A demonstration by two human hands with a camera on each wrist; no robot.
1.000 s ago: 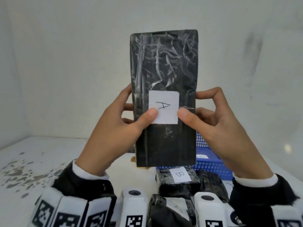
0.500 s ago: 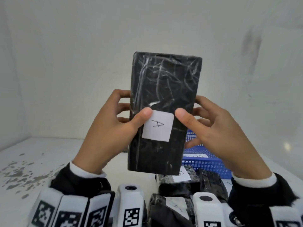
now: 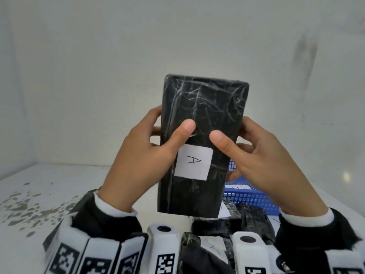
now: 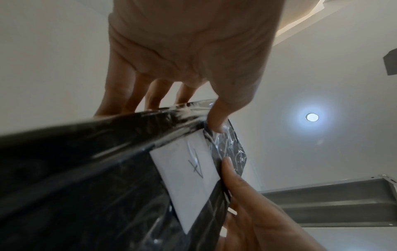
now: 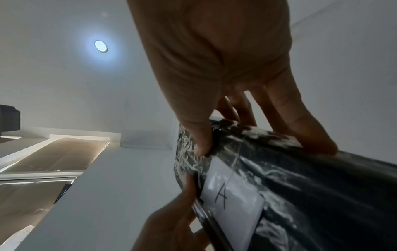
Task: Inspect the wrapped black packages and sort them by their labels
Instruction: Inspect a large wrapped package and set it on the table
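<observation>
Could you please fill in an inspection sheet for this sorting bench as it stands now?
Surface: white table, grey speckled stains at left.
Job's things: black package held upright, label reads A; more wrapped packages below; blue basket behind.
Clutter: nothing seen.
Grippers: left hand and right hand both grip the package, thumbs in front above the label.
Cables: nothing seen.
Surroundings: white walls, ceiling light.

A handwritten "A" stood on the white label [image 3: 194,162] stuck to the wrapped black package [image 3: 201,147] (labels on packages below it could not be read).
</observation>
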